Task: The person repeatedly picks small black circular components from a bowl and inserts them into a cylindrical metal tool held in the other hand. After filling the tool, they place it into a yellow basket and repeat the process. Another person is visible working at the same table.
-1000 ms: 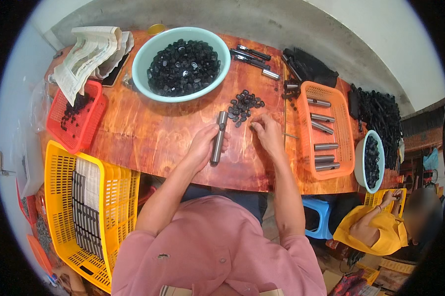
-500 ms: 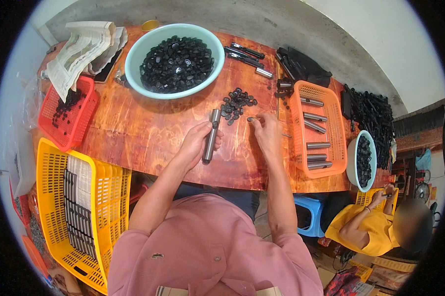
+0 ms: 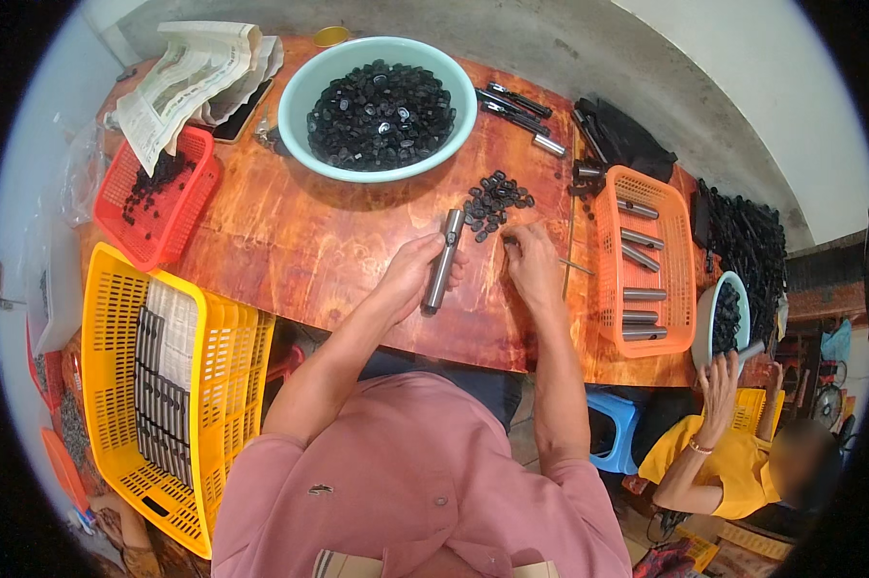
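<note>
In my left hand (image 3: 417, 273) is a grey metal tube (image 3: 444, 265), held upright at a slant, with a dark hole or button near its top and a black lower end. The fingers wrap round its middle. My right hand (image 3: 536, 265) is pinched, a small black piece (image 3: 509, 241) just showing at the fingertips. It hovers by the table, right of the tube. Just beyond lies a loose pile of small black oval pieces (image 3: 494, 202), touched by neither hand.
A pale green bowl (image 3: 295, 149) of black pieces stands behind. An orange basket (image 3: 685, 289) with several metal tubes sits right, a red basket (image 3: 145, 252) left. A yellow crate (image 3: 213, 405) stands lower left. A co-worker's hand (image 3: 719, 390) is by the small bowl (image 3: 738, 289).
The whole view has shifted, so the table appears farther right. My right hand has come slightly closer to the tube. The co-worker's hand has risen toward the small bowl.
</note>
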Tool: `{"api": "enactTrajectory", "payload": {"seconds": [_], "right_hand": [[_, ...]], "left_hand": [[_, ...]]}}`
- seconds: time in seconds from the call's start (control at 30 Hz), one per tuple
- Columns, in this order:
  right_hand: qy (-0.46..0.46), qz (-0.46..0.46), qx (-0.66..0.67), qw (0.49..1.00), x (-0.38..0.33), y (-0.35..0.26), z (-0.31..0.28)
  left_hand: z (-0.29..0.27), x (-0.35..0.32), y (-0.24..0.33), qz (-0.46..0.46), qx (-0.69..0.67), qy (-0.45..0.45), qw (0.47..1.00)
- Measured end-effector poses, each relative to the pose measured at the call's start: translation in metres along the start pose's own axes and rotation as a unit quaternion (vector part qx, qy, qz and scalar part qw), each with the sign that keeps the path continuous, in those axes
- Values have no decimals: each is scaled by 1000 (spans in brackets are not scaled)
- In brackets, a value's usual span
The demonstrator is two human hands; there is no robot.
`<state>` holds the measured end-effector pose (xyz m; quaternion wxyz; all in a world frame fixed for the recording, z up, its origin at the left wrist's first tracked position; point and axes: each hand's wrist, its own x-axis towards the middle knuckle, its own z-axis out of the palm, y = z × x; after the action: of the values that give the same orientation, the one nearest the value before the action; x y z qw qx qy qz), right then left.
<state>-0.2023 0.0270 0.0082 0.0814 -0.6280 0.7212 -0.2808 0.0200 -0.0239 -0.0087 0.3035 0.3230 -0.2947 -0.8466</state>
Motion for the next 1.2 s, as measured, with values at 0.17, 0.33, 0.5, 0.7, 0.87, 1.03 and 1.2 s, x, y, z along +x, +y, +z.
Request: {"api": "enactTrajectory", "payload": {"seconds": [0.17,0.33,0.5,0.7,0.87,1.03,1.2], "right_hand": [[-10,42,-15,999,-3,-6,-4],[-41,30,-5,999,-7,-1,-8],[-43,45,0,998,-11,-2,-9],[-38,58,18,997,-14,-3,-9],[7,63,53,997,-21,-10,-12],[69,64,-119,988,-30,23,-42],[10,96,-221,970,-30,58,-50]], "left_hand": [[2,-1,2,1,-9,-5,1000],[0,0,1,3,-7,-18,1000],[-3,2,-2,4,-26,-24,999],[-2,0,-1,-7,-44,-16,999],[-2,0,0,-11,-32,-30,999],[-7,0,-4,8,-52,-42,998],[2,-3,5,8,-36,-42,998]]}}
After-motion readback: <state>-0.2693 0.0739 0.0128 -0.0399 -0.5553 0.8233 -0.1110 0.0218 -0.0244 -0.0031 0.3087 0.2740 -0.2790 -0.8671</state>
